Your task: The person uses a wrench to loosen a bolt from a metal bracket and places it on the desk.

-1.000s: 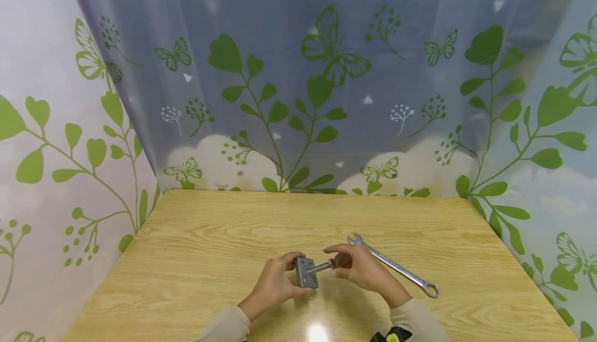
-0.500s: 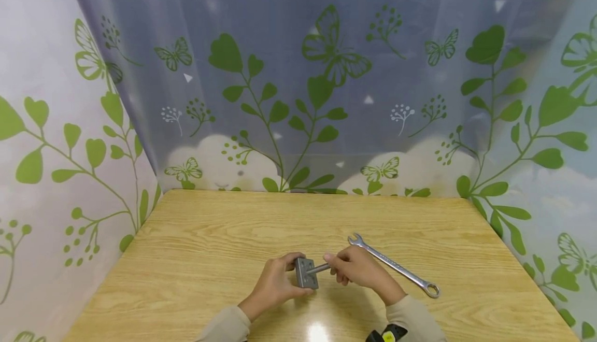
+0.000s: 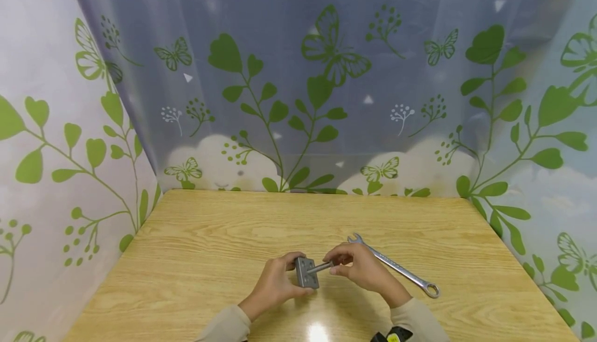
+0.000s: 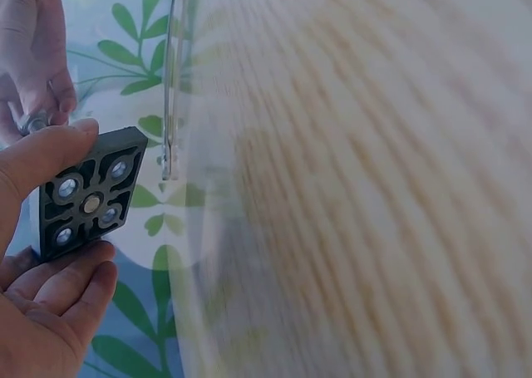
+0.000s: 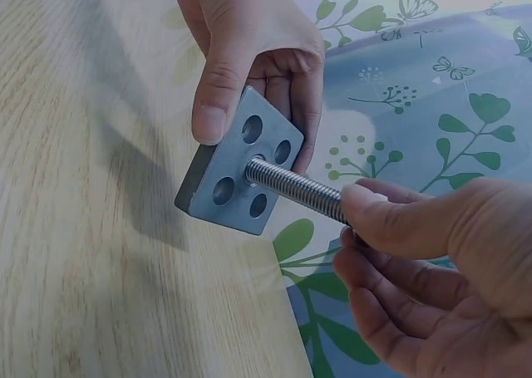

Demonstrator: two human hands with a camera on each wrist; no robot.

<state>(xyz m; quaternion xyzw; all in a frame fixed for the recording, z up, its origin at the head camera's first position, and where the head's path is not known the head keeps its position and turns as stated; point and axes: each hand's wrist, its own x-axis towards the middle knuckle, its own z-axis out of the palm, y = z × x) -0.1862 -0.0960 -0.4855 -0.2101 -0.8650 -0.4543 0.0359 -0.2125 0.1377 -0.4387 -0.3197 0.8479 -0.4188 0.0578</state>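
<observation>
My left hand grips a square grey metal plate by its edges, thumb on one edge and fingers under the opposite one. Several round holes pierce the plate, and a threaded bolt stands out from its centre. On the other face, in the left wrist view, the bolt's round end shows at the middle among ribs. At the bolt's far end my right hand pinches it between thumb and fingers, which hide that end in the right wrist view. Both hands hold the assembly over the table.
Behind the right hand, a combination wrench lies slantwise on the wood-grain table, its ring end toward the right. A curtain printed with leaves and butterflies surrounds the table at the back and sides.
My right hand first stood with fingers spread at the bolt's end, then rolled over and closed on it, and now has turned back with fingers on it. The left hand and plate stay put.
</observation>
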